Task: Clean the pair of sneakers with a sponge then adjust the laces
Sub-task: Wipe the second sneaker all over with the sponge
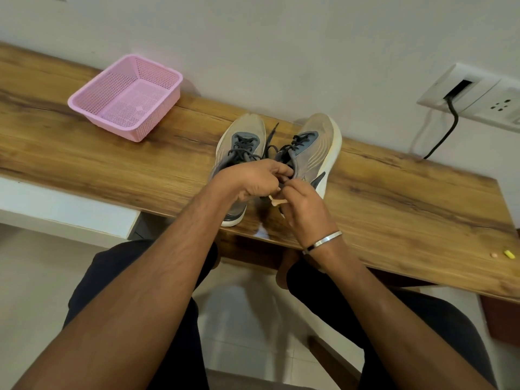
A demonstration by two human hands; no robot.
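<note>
We were at the lacing step: left hand (254, 180) and right hand (302, 205) together, pinching the right sneaker's (312, 153) laces (295, 143); next move, we judged, needed even tension.

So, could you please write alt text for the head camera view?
Both hands work at the dark laces of the right-hand sneaker, which stands beside its pair on a wooden shelf. A pink basket sits further left.

The worktop (394, 187) is wood-grain laminate with a slight sheen. At its far left edge sits a pink perforated plastic basket (126, 97). The sneakers (242, 142) show matt mesh cloth, dark woven laces (244, 149) and smooth pale soles.
</note>
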